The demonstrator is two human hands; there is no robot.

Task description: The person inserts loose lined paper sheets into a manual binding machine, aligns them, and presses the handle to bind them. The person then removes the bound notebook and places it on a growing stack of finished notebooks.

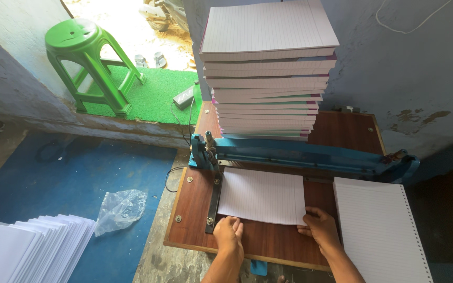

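Both hands rest on the near edge of a thin stack of white ruled paper sheets that lies flat on the reddish-brown wooden board, roughly at its middle. The left hand sits at the stack's near left corner, fingers curled down onto the paper edge — whether it pinches the sheets or only presses them I cannot tell. The right hand covers the near right corner, fingers spread flat and narrow over the edge, thumb toward the sheets.

The stack's far edge slides under the long blue metal bar of a punching machine, which runs across the board from its left edge to its right. Along the stack's left side stands a dark metal guide strip, touching or just beside the paper.

Behind the bar, on the far half of the board, rises a tall pile of ruled paper pads, its layers slightly askew. At the board's right edge lies another block of ruled sheets with a row of punched holes along its right side — near the right hand, not touching it.

Off the board to the left, on the blue floor, lie a crumpled clear plastic bag and fanned white sheets. A green plastic stool stands by the doorway.
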